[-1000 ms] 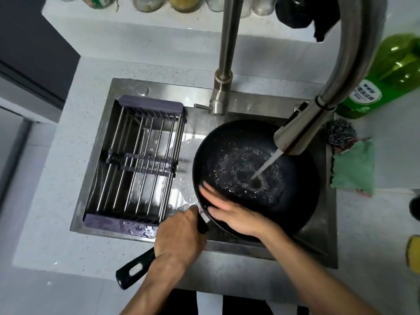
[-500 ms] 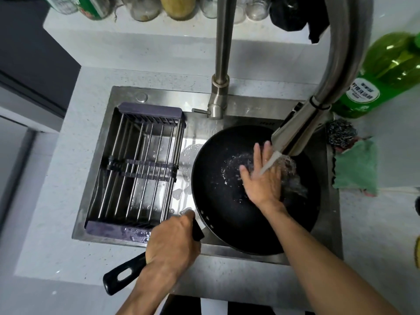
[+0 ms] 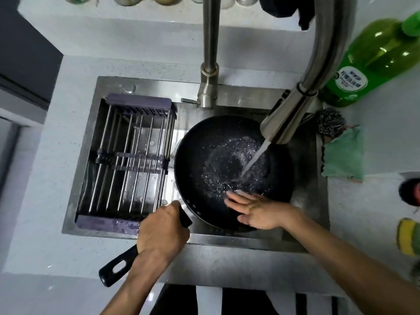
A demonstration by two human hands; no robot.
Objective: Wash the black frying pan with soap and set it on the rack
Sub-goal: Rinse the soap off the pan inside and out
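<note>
The black frying pan [image 3: 200,160] sits in the steel sink [image 3: 227,98] under the running tap [image 3: 281,123]; water splashes in its middle. My left hand [image 3: 162,230] grips the pan's black handle [image 3: 116,269] at the sink's front edge. My right hand [image 3: 256,210] lies flat with spread fingers on the inside of the pan near its front rim, just below the stream. The metal dish rack [image 3: 127,160] with purple ends spans the left half of the sink. A green dish soap bottle [image 3: 368,62] lies on the counter at the back right.
A steel scourer [image 3: 330,123] and a green cloth [image 3: 344,155] rest on the sink's right edge. A yellow-green sponge [image 3: 409,239] is at the far right. Jars line the shelf behind the tap. The white counter [image 3: 41,201] surrounds the sink.
My right hand has slid from under the stream in the pan's middle back to its front rim, wiping the inside. The left hand keeps its hold on the handle.
</note>
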